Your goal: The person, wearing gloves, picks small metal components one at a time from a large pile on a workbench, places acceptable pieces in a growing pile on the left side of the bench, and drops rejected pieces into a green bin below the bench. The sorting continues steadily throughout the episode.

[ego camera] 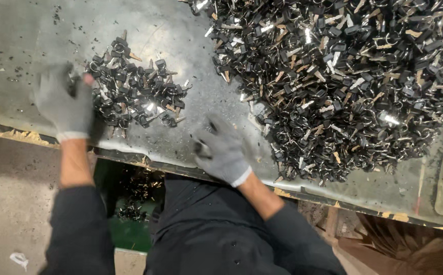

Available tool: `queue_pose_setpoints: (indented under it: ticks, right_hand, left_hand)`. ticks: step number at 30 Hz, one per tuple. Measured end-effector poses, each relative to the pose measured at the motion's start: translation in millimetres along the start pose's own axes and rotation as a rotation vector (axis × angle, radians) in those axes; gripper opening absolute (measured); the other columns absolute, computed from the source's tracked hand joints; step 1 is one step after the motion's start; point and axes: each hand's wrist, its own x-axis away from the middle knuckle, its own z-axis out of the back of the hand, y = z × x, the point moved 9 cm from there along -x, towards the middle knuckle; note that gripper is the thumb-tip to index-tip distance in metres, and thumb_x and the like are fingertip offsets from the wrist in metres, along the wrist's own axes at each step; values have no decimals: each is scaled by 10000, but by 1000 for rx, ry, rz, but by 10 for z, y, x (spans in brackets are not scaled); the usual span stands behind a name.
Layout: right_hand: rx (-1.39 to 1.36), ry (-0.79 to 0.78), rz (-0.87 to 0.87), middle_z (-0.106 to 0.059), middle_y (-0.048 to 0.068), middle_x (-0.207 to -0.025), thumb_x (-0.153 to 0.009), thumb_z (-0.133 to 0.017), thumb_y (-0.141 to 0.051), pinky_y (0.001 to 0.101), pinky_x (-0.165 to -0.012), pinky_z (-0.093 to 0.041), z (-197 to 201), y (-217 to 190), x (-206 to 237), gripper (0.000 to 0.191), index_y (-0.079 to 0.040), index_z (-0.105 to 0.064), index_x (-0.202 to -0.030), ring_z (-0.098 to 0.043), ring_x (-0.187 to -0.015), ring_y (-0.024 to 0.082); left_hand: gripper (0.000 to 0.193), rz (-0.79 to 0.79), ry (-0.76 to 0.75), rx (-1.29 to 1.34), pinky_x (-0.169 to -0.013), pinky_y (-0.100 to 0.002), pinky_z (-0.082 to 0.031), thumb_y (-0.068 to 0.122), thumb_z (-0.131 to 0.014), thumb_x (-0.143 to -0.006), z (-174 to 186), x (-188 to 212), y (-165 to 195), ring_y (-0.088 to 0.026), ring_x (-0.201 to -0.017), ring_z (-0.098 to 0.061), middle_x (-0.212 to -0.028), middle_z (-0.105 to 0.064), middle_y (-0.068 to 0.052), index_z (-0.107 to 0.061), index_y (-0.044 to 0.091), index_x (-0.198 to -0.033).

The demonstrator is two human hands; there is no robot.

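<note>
**Sorting keys on the metal sheet: keep the two heaps apart**

You've got a big heap of black-headed keys (344, 86) spread over the far right part of the metal sheet (180, 40), running down close to its near edge, and a small pile of keys (135, 94) toward the left, also not far from that near edge. Bare metal lies between the two, so I'd keep that gap open and pull only a few keys at a time off the big heap's near-left fringe, otherwise the rings tangle and drag extras along.

Your right hand (224, 150) in its grey glove sits right at the near edge, just beside the fringe of the big heap. The fingers (215, 127) look curled inward, maybe around something dark, but it's blurred, so I can't tell if you're actually holding keys.

Your left hand (66, 102) is at the left side of the small pile, touching its edge, fingers loosely spread and flat-ish, not gripping anything I can see.

Watch the near edge: below it there's a green bin (129, 224) with some keys in it.
</note>
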Motion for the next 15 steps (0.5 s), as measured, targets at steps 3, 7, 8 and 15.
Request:
queue_pose_setpoints:
  ticks: [3, 7, 8, 15]
  right_hand:
    - [103, -103, 116, -326, 342, -1574, -854, -831, -414, 640, -1210, -254, -154, -222, -573, 547, -190, -668, -1326, -286, -1495, 505]
    - [55, -3, 137, -281, 346, -1602, -744, -804, -308, 584, -1246, -202, -71, -418, -1191, 706, -222, -622, -1420, -230, -1511, 527]
    - [12, -11, 142, -271, 362, -1583, -722, -820, -334, 590, -1224, -195, -84, -454, -1303, 747, -215, -606, -1427, -227, -1482, 547]
    - [-6, -65, 192, -352, 326, -1556, -711, -818, -290, 601, -1231, -253, -512, -605, -1313, 683, -229, -669, -1375, -311, -1466, 527]
  left_hand:
    - [462, -66, -84, 248, -1174, -544, -440, 492, -605, -1061, -185, -462, 113, -307, -1124, -654, -1149, -680, -144, -678, 68, -1227]
    - [614, -404, -246, 436, -1134, -571, -319, 561, -463, -1112, -485, -652, 727, -427, -1314, -566, -1276, -702, -186, -701, 33, -1314]
    - [600, -485, -292, 477, -1167, -603, -195, 518, -403, -1156, -537, -642, 870, -450, -1401, -517, -1307, -726, -160, -727, 37, -1309]
    - [541, -480, -412, 626, -1224, -528, -312, 451, -379, -1166, -532, -287, 726, -382, -1361, -602, -1228, -757, -110, -768, 75, -1140]
